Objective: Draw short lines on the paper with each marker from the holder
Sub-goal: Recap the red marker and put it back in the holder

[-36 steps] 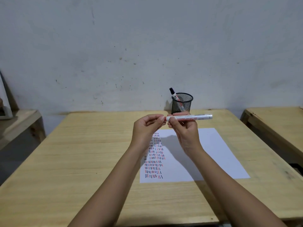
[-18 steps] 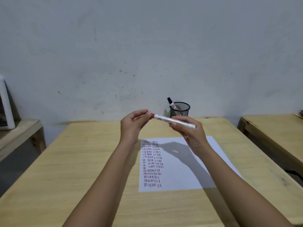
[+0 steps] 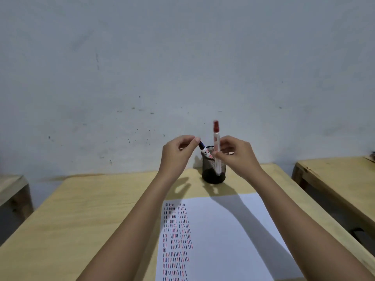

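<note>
My right hand [image 3: 237, 155] holds the red marker [image 3: 217, 148] in a pinch grip, thumb and fingers closed on the middle of the barrel. The marker stands nearly upright, red cap at the top, above my grip; its lower end sits below my grip, in front of the holder [image 3: 213, 168], and I cannot tell whether it is inside the rim. The marker is blurred.

My left hand [image 3: 176, 152] is closed in a fingertip grip on the dark cap end of the second marker [image 3: 205, 151]. This marker leans up and to the left out of the holder, toward my left grip.

The holder, a black mesh cup, stands on the bench [image 3: 91, 209] between and just below both grips, near the wall [image 3: 182, 57].

The paper [image 3: 223, 236] lies flat on the bench, nearer to me than both grips. Rows of short red and dark lines fill its left side.
</note>
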Available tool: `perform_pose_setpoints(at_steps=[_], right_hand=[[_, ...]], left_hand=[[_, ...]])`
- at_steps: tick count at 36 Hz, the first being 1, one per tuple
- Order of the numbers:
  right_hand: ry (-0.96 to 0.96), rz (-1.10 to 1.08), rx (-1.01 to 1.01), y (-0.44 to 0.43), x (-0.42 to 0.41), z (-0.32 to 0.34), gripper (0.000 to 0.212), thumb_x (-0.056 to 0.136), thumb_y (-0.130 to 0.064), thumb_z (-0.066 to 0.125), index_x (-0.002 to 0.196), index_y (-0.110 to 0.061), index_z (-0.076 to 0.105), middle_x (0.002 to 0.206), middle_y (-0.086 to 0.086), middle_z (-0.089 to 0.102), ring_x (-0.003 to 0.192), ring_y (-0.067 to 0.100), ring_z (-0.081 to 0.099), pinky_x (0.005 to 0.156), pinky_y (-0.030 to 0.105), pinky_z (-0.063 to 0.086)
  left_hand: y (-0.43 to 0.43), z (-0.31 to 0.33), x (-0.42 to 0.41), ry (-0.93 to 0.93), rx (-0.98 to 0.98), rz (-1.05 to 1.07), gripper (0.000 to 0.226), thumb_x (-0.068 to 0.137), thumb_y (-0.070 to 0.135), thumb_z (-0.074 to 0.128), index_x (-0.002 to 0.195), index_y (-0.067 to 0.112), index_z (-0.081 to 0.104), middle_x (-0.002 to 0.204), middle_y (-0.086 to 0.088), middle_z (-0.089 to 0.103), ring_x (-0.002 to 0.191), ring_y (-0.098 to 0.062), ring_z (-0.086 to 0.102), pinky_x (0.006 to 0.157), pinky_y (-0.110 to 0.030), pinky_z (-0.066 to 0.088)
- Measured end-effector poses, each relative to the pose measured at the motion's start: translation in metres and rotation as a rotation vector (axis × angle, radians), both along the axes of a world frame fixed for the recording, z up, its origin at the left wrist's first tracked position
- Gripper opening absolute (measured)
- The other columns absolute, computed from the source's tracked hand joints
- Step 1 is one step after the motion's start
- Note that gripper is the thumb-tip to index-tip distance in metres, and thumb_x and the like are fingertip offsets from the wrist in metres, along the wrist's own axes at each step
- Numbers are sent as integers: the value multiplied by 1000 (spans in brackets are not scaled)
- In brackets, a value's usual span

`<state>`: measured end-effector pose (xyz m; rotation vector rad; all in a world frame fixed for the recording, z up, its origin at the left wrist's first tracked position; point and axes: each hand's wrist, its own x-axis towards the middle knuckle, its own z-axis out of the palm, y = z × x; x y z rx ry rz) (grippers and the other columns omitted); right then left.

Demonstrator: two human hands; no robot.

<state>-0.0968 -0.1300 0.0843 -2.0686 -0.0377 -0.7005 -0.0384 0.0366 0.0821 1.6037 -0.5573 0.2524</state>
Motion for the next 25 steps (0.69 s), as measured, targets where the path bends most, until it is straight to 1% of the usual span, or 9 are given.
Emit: perform_pose_setpoints(at_steps=[3,7,8,10,13,15,19,22,25], right_hand=[[-91,-84,27,-13,17,9,14,74,-5,70,82,-16,64,80,2,69,77,17,67,72,24,53],[-69,-92,-34,-24,41,7,14,74,-5,71,83,-14,65,79,2,68,71,10,65,65,11,52],[-32,-83,-61,-25,47,3,13,74,-5,71,83,-13,66,79,3,68,69,7,64,63,8,50],[46,-66,-111,-25,58,-6,14,73,-4,71,84,-13,67,80,3,69,70,9,65,65,13,52],[114,-39,-171,-25,70,-19,14,72,-6,70,81,-16,68,75,-2,68,73,12,66,74,27,54],[164,-22,-205,-26,76,-27,15,73,-8,69,80,-20,67,75,-3,68,73,11,65,74,28,54],[218,-2,-242,-29,80,-36,9,78,-16,64,85,-19,66,79,3,71,74,17,66,74,38,56],[207,5,-229,-30,80,-37,11,81,-22,62,90,-16,64,82,6,70,77,20,66,75,39,56],[235,9,-228,-31,81,-35,13,82,-24,63,90,-14,67,84,7,71,80,19,66,77,35,55]], left_hand=[[-8,-29,20,36,188,28,17,79,35,70,80,19,62,79,1,56,72,-11,49,73,-26,39],[-26,-64,39,127,435,-43,28,71,40,76,84,29,53,100,1,55,96,-17,53,86,-29,42],[-32,-70,42,143,461,-67,36,70,40,77,93,23,57,109,0,57,107,-18,54,92,-31,44],[-42,-79,47,162,468,-89,59,68,37,79,116,13,55,120,1,56,118,-19,52,95,-32,44],[-54,-85,52,171,373,-123,50,64,30,82,106,27,54,110,6,61,109,-15,57,86,-27,46],[-59,-89,55,193,322,-144,53,64,27,83,107,26,54,107,8,63,103,-9,60,85,-25,49],[-62,-97,59,220,209,-180,51,66,16,84,108,20,54,98,15,65,83,13,63,67,-7,48],[-63,-102,63,218,168,-187,50,67,11,83,109,10,56,95,12,66,79,14,63,65,-4,47],[-63,-104,65,206,166,-190,49,66,13,83,108,13,56,93,15,66,80,14,64,65,-4,46]])
